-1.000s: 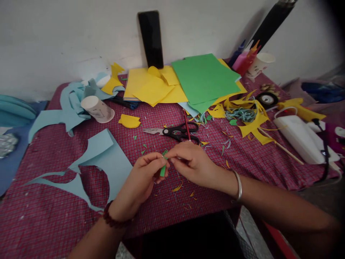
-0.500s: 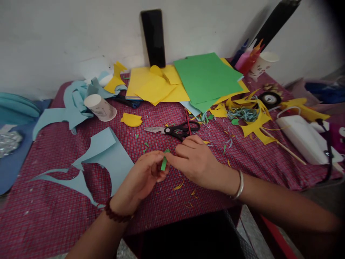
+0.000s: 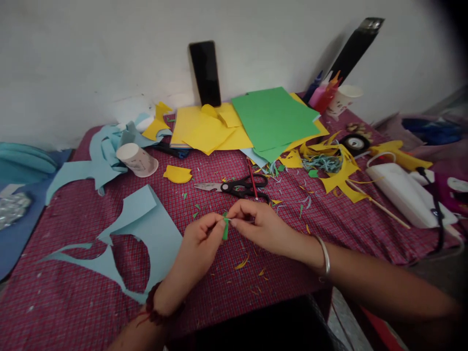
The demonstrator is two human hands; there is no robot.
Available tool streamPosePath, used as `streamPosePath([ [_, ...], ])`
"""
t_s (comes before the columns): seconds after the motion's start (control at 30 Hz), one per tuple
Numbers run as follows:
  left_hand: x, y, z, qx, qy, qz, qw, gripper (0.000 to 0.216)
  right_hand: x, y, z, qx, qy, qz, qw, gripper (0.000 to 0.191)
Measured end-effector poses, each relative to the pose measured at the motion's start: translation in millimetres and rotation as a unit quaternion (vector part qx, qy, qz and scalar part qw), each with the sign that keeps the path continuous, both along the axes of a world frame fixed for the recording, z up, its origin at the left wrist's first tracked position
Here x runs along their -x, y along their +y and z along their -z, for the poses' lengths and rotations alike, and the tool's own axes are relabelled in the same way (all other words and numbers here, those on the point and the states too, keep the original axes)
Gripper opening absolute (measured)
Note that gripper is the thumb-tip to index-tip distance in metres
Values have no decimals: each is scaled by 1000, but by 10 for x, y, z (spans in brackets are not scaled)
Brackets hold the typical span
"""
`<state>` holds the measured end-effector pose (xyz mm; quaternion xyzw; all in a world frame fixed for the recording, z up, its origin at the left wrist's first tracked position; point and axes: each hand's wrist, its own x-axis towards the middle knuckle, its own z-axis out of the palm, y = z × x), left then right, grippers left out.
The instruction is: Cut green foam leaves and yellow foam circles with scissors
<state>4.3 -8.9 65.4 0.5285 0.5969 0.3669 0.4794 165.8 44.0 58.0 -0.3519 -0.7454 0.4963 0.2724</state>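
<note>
Between my two hands hangs a small green paper strip [image 3: 225, 231], pinched near its upper end. My left hand [image 3: 202, 243] closes thumb and forefinger on the strip from the left. From the other side my right hand [image 3: 260, 226] pinches at its right edge, where a thin pale bit shows at the fingertips, too small to name. Just beyond my right hand lie black-handled scissors [image 3: 237, 185], blades to the left, with a red pencil [image 3: 252, 178] across the handles. Green, yellow and blue paper scraps are scattered around them.
A cut light-blue sheet [image 3: 161, 243] lies left, near a paper cup [image 3: 137, 160]. Green sheets [image 3: 274, 119] and yellow sheets [image 3: 204, 131] are stacked at the back under a propped phone [image 3: 205, 73]. Right are paint bottles [image 3: 327, 92], a tape roll [image 3: 354, 142] and a white adapter [image 3: 407, 195].
The view has tilted up slightly. My right fingers have gone from lying over the strip to pinching at its edge, and my left hand has turned so its back shows.
</note>
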Motion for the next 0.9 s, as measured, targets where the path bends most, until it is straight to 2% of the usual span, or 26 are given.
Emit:
streamPosePath([
  [0.07, -15, 1, 5, 1, 2, 6, 1000, 27, 15, 12, 7, 27, 28, 9, 999, 8],
  [0.17, -38, 9, 25, 74, -98, -8, 992, 26, 13, 19, 33, -15, 44, 6, 999, 10],
  [0.27, -45, 15, 19, 152, -240, -27, 958, 24, -14, 23, 68, -158, 32, -11, 987, 15],
  [0.33, -39, 16, 2, 172, -308, -26, 935, 21, -36, 29, 71, -263, -2, -26, 965, 16],
  [0.4, -31, 14, -8, 182, -354, -26, 917, 18, -55, 36, 49, -337, -45, -38, 940, 17],
  [0.5, -26, 11, 17, 186, -381, -35, 905, 21, -71, 42, -8, -405, -93, -55, 908, 22],
  [0.6, -24, 4, 68, 170, -381, -27, 908, 25, -77, 35, -46, -438, -117, -74, 888, 25],
  [0.63, -20, 1, 80, 166, -378, -20, 910, 25, -77, 29, -51, -432, -112, -76, 892, 24],
  [0.7, -2, -3, 84, 161, -358, -9, 920, 25, -73, 15, -52, -373, -71, -67, 923, 18],
  [0.8, 38, -2, 33, 116, -245, 16, 963, 24, -58, -2, -50, -175, 19, -52, 983, 8],
  [0.9, 70, 3, -58, 36, -71, 65, 995, 23, -43, 9, -48, -1, 50, -57, 997, 7],
])
